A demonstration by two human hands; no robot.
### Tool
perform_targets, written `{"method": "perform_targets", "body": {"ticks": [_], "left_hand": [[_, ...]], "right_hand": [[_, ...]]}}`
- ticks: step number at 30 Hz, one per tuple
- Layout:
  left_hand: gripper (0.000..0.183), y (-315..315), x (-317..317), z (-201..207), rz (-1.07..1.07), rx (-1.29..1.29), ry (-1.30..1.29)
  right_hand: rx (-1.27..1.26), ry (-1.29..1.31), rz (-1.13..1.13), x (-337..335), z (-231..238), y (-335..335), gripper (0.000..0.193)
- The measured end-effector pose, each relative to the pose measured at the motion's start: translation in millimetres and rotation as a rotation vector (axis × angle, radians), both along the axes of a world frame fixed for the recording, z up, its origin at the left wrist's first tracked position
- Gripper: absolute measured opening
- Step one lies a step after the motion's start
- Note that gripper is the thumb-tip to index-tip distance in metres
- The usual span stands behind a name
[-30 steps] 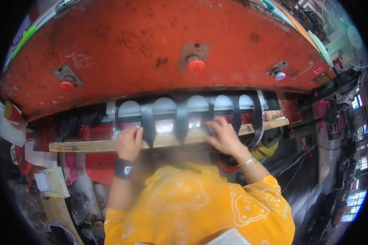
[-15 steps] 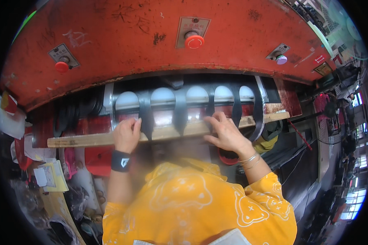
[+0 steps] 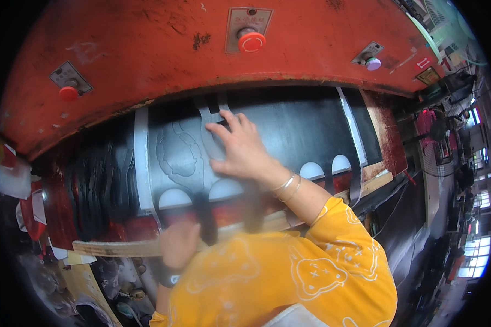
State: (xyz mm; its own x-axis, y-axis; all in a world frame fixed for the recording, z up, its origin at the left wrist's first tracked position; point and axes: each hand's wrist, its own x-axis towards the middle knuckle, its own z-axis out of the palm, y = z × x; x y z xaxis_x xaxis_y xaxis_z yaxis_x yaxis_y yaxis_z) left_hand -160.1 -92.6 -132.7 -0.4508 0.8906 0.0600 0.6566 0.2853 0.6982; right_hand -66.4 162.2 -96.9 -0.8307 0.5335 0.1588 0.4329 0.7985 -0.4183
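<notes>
A: What lies furthest left?

B: Dark, thin pieces (image 3: 99, 185), bunched side by side. Just right of them runs a white strip (image 3: 141, 158), and beside it the black sheet (image 3: 300, 128) begins, with a curved outline (image 3: 177, 150) marked in its left part.

A: And the left hand?

B: The left hand (image 3: 179, 242) is blurred, down at the front by the wooden bar (image 3: 114, 248). I can't tell whether it grips anything.

A: Where's the grey frame (image 3: 210, 143)?

B: On the black sheet, just right of the outline, under the fingers of the right hand (image 3: 243, 150).

A: Does that hand hold it?

B: The thumb and fingers spread over the frame. I can't tell whether they pinch it or only rest there. Bracelets (image 3: 287, 188) circle the wrist.

A: Further right?

B: Two white half-rounds (image 3: 312, 171) sit along the front edge of the sheet, which ends at a second pale strip (image 3: 352, 125). A red panel (image 3: 147, 49) stretches above everything.
</notes>
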Motion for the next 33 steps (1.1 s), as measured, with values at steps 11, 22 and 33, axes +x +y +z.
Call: {"method": "perform_targets", "body": {"ticks": [11, 22, 33], "left_hand": [[0.027, -26, 17, 4, -0.185, -0.036, 0.019], [0.061, 2, 10, -14, 0.007, 0.061, -0.172], [0.037, 94, -32, 0, 0.095, 0.218, 0.010]], "right_hand": [[0.042, 0.034, -0.145, 102, 20, 9, 0.062], [0.141, 0.465, -0.358, 110, 6, 88, 0.059], [0.465, 1.057, -0.889, 124, 76, 252, 0.071]]}}
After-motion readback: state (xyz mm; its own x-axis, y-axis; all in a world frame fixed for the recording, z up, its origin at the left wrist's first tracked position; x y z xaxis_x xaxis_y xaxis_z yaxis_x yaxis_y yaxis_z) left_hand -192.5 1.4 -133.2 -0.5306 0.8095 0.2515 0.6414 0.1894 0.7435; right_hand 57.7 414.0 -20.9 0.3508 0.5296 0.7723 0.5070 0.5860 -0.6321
